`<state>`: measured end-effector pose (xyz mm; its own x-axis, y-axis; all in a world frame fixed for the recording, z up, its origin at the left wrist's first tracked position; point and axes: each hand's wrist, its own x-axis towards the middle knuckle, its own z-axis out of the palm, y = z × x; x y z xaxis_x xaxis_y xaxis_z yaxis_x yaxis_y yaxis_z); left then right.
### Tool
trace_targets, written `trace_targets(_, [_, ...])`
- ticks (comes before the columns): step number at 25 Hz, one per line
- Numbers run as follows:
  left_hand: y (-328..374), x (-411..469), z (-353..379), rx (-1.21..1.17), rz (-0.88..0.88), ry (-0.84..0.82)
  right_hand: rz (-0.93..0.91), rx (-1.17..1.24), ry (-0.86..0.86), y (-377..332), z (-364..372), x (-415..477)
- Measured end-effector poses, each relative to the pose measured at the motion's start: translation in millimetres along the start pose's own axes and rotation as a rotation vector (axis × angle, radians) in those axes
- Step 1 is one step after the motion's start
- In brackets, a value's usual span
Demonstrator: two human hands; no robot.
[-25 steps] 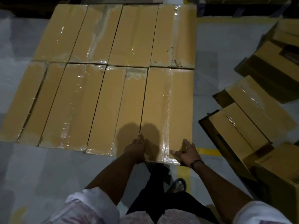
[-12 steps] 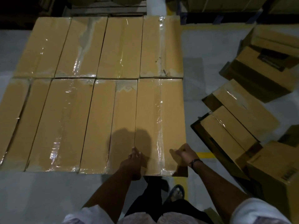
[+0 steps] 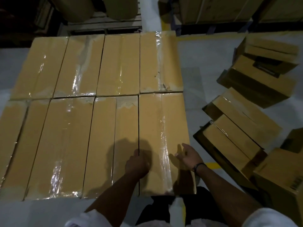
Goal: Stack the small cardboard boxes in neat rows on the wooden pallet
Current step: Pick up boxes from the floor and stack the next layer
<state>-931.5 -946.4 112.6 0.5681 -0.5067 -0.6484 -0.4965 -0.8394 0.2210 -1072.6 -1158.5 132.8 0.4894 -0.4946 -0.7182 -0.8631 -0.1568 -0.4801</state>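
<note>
No wording can be read; only a blurred barcode label (image 3: 296,184) is seen on a carton (image 3: 277,174) right of the right hand (image 3: 188,155).

One head-worn wide-angle view looks forward and steeply down, close over the stacked boxes (image 3: 118,68).

stacked boxes (image 3: 91,115) left, loose boxes (image 3: 242,128) right

The scene is dimly lit from above, with glare caught on the tape (image 3: 56,181). Hand shadows are cast far-left on the boxes (image 3: 121,148). Edges are bent by the wide lens; far corners are left dark.
</note>
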Motion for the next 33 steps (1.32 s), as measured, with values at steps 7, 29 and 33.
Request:
trace_targets(7, [19,107,-52,0.067,0.003,0.203,-0.178,-0.058,0.120,-17,-30,63])
trace_targets(29, [25,292,-109,0.032,0.056,0.495,-0.243,0.010,0.455,-113,-78,296])
trace_targets(33, [33,295,-124,0.083,0.000,0.386,-0.259,-0.096,0.382,-114,-86,295])
